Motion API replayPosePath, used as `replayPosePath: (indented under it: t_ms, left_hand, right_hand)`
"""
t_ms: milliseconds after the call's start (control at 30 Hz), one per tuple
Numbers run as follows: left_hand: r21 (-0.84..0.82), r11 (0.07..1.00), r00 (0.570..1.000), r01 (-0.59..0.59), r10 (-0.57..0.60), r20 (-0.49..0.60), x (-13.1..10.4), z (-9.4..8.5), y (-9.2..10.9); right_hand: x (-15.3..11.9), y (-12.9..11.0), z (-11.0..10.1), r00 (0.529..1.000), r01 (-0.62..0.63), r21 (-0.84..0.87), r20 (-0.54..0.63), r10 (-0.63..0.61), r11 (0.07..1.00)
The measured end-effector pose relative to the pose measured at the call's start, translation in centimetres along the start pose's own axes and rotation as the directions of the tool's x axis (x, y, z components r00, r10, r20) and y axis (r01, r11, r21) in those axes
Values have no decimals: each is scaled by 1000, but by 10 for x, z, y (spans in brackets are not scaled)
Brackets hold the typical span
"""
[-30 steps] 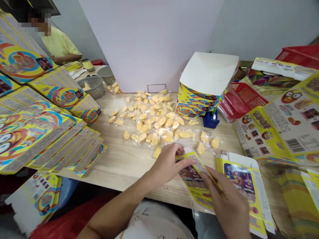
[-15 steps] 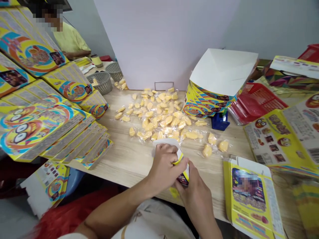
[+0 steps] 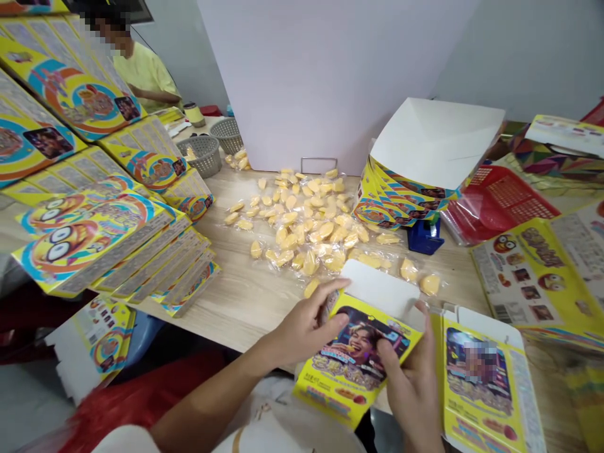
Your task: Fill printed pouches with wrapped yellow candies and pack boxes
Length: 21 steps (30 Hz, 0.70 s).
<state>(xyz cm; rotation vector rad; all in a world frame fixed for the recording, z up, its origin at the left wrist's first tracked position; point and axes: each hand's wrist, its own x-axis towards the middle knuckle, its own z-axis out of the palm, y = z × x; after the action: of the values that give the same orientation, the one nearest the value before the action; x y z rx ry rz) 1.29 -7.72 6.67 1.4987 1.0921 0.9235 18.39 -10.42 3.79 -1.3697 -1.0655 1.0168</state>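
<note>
One head-worn camera, facing forward and down.
It looks from above the wearer's shirt (image 3: 283,418), close over the box (image 3: 349,371), across the worktop (image 3: 236,308) to the white board (image 3: 340,82); a co-worker (image 3: 148,75) shows farther off, upper left.

The held carton (image 3: 352,368) has turned its printed front upward.

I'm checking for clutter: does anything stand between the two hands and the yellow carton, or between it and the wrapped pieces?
Nothing visible: the left hand and right hand both hold the yellow carton directly. Toward the wrapped pieces, only the carton's own white flap sticks out.
</note>
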Motion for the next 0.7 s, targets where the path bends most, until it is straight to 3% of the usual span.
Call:
replayPosePath:
  t_ms: [67,167,300,400,533,700]
  left_hand:
    - [40,999,999,-32,33,-8,0,1,1]
    - [84,996,1000,-14,14,5,2,2,2]
    - [50,998,997,47,-50,57,4,3,-1]
    - [-37,995,995,95,-94,29,1,6,-6]
    - [-119,985,991,121,-126,-34,-1,9,-11]
    - [37,999,996,33,-36,82,0,8,-3]
  right_hand:
    - [3,7,-4,997,39,-29,-59,-40,999]
    - [5,12,-6,998,-11,-51,-68,8,999]
    - [6,9,-6,989,-134,151,-44,142,980]
    - [11,8,-11,979,-199,310,114,171,930]
    - [24,8,-22,948,-100,254,319,15,962]
    - [41,-11,-28,864,-246,110,474,166,963]
